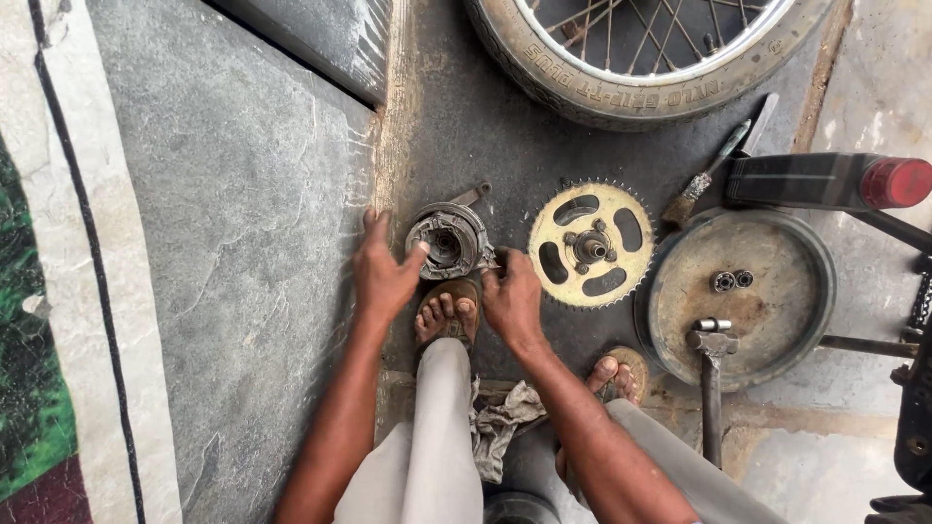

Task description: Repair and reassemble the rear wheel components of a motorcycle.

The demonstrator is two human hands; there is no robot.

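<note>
A gold-coloured toothed metal sprocket (591,245) lies flat on the dark floor. Just right of it sits a round, shallow, rusty metal pan (777,320) holding two small steel bearings (732,280), with a steel-headed hammer (712,374) resting across its near rim. A spoked wheel with a worn tyre (621,73) lies above. A crumpled grey rag (500,422) lies lower down, perhaps oil-stained.

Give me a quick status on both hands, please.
Left hand and right hand gripping round drum part on floor. Sprocket alongside, apart. Nothing in the way.
</note>
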